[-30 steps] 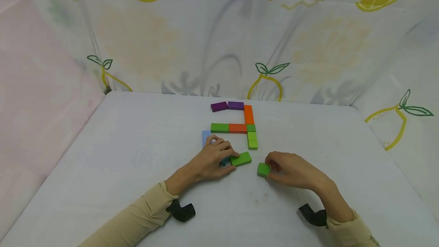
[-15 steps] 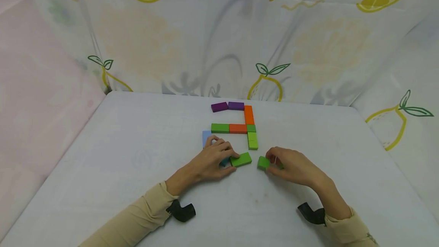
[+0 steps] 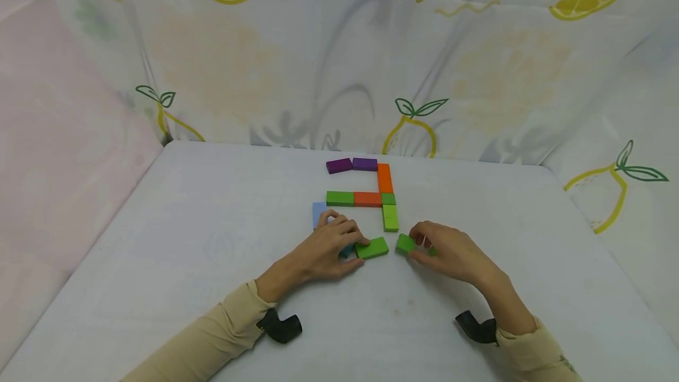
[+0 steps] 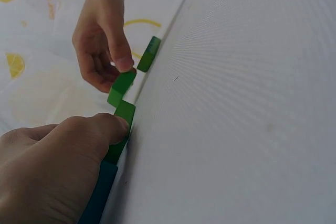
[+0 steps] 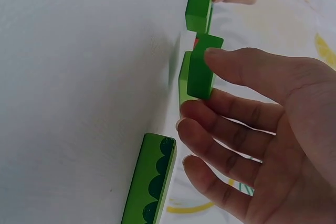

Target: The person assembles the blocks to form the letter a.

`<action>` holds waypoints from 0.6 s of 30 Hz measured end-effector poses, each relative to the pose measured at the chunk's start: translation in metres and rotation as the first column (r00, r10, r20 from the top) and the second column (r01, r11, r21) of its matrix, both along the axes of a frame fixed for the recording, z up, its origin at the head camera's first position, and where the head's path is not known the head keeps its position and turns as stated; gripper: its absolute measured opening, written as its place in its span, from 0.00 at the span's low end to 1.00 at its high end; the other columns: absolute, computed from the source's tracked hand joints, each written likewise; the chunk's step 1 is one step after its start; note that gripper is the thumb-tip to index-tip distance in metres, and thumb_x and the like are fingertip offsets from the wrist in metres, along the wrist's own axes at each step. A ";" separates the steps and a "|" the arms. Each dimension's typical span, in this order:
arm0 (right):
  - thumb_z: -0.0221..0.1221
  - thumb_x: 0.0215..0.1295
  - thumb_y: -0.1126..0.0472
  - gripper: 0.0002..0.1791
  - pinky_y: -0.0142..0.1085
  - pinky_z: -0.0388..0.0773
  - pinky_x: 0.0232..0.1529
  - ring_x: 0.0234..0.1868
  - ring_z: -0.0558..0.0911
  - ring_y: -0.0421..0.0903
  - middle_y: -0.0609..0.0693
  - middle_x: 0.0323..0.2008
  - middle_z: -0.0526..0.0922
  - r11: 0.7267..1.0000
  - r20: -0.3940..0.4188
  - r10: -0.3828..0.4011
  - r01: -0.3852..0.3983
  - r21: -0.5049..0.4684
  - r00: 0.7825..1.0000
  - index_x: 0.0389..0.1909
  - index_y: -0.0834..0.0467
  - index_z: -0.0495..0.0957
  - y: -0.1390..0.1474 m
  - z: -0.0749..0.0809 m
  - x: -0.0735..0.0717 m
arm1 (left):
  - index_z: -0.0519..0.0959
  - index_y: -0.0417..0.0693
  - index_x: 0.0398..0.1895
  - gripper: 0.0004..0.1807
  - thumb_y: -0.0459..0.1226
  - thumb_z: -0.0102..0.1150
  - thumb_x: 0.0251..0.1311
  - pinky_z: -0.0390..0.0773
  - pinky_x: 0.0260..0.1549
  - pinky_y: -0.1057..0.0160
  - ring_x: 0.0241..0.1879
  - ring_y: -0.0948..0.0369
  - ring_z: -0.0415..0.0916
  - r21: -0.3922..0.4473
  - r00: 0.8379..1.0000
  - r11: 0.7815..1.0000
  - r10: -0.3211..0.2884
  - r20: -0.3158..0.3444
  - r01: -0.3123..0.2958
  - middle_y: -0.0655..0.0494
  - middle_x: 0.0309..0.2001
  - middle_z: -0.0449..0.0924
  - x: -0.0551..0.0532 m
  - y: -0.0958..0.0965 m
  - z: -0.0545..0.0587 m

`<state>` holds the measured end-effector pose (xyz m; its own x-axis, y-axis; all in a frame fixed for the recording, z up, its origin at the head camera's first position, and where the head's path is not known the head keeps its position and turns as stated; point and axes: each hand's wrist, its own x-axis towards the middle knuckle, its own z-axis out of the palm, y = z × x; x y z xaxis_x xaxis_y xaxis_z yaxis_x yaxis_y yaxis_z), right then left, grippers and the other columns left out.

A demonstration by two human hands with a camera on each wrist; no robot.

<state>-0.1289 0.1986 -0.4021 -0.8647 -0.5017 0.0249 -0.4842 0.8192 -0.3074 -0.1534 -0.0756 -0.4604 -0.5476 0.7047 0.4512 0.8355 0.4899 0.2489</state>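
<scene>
My right hand (image 3: 451, 252) pinches a small green block (image 3: 405, 244) between thumb and fingers, its other fingers spread loosely. In the right wrist view this block (image 5: 202, 77) is tilted and clear of the white table. My left hand (image 3: 328, 247) holds another green block (image 3: 374, 248) flat on the table, thumb along its near side and a fingertip on top. A teal block (image 4: 98, 192) adjoins that one, mostly hidden under the left palm. Beyond the knuckles lies a light blue block (image 3: 319, 213), partly covered.
A green block with dark scallops (image 5: 149, 179) lies below my right hand. Farther back, purple blocks (image 3: 365, 164), an orange block (image 3: 385, 178), a red-orange block (image 3: 368, 199) and several green blocks (image 3: 340, 198) form a connected figure. A lemon-printed cloth (image 3: 339, 63) hangs behind the table.
My right hand has moved away from me with the small green block, bringing it level with the left hand's block. The left hand has stayed in place.
</scene>
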 end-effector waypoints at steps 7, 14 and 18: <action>0.66 0.56 0.57 0.14 0.32 0.76 0.34 0.34 0.78 0.39 0.43 0.34 0.81 1.000 -0.010 -0.002 0.002 -0.002 1.000 0.43 0.56 0.78 -0.004 -0.002 -0.003 | 0.81 0.60 0.43 0.14 0.48 0.64 0.53 0.57 0.59 0.51 0.46 0.64 0.71 0.003 1.000 1.000 0.000 -0.002 0.000 0.65 0.38 0.77 0.000 0.000 -0.001; 0.66 0.56 0.56 0.14 0.32 0.75 0.34 0.34 0.78 0.38 0.42 0.35 0.81 1.000 -0.030 -0.005 0.005 0.003 1.000 0.43 0.54 0.78 -0.007 -0.005 -0.005 | 0.81 0.60 0.42 0.13 0.49 0.64 0.53 0.57 0.58 0.51 0.45 0.65 0.70 0.009 1.000 1.000 -0.003 -0.013 0.003 0.66 0.37 0.76 0.000 0.000 0.000; 0.66 0.56 0.56 0.14 0.32 0.75 0.33 0.34 0.78 0.39 0.43 0.35 0.81 1.000 -0.042 -0.005 0.005 0.008 0.999 0.42 0.54 0.78 -0.009 -0.006 -0.005 | 0.81 0.60 0.42 0.13 0.49 0.64 0.53 0.58 0.58 0.50 0.45 0.64 0.70 0.005 1.000 1.000 -0.004 -0.019 0.004 0.66 0.37 0.76 0.000 0.000 0.000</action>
<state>-0.1340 0.1891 -0.4082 -0.8654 -0.4978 0.0570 -0.4924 0.8241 -0.2801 -0.1536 -0.0757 -0.4599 -0.5362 0.7043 0.4652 0.8420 0.4855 0.2355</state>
